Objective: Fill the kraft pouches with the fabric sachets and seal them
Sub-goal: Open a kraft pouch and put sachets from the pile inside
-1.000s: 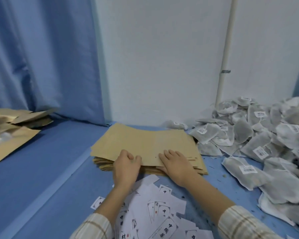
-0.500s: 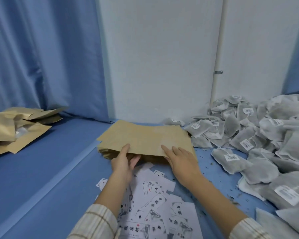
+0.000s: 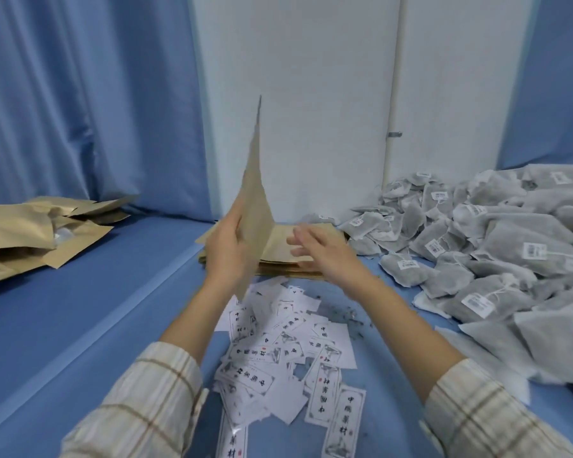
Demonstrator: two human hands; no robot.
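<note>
Left hand (image 3: 227, 249) grips kraft pouch (image 3: 253, 206) upright, edge-on, above the grip.

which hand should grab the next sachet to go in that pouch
Right. The right hand is free and nearest the sachet pile; the left hand already holds the lifted kraft pouch upright.

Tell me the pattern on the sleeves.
The sleeves are cream plaid with brown and grey lines, seen in the head view.

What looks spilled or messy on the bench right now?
Dark loose flecks lie scattered on the blue surface beside the printed labels, looking like sachet contents spilled. The labels lie jumbled at all angles, and the fabric sachets are heaped loosely.
</note>
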